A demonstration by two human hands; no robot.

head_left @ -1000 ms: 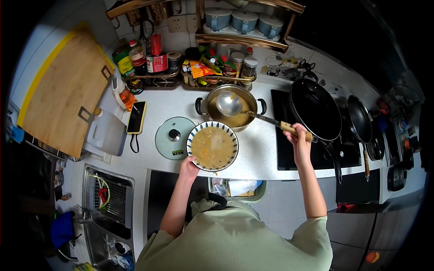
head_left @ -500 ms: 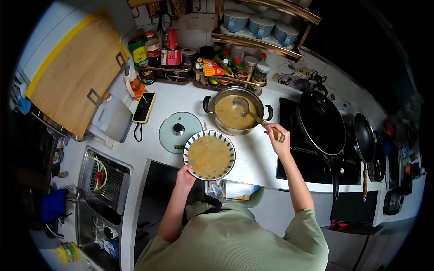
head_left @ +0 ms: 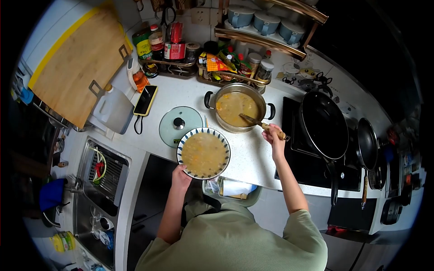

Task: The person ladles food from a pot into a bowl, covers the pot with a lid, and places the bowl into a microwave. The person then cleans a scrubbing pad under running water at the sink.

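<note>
My left hand [head_left: 181,177] grips the lower left rim of a white bowl [head_left: 227,151] with dark leaf marks, filled with yellowish-brown soup [head_left: 203,154]. The bowl overlaps the edge of a glass lid [head_left: 170,121] on the counter. In my right hand [head_left: 273,135] is the wooden handle of a ladle [head_left: 256,121]; its head is sunk in the soup and hidden. The steel pot [head_left: 235,128] with black side handles stands on the counter beyond the bowl, holding the same kind of soup.
Right of the pot, a large black wok [head_left: 323,126] sits on the dark cooktop [head_left: 289,169], beside a smaller pan [head_left: 366,142]. A phone [head_left: 145,100], a plastic jug [head_left: 114,110] and the sink [head_left: 83,212] are to the left. Seasoning racks [head_left: 174,70] stand behind.
The ladle head has gone down under the soup, where it showed at the surface before. My right hand stays near the pot's right side, and my left hand still holds the bowl.
</note>
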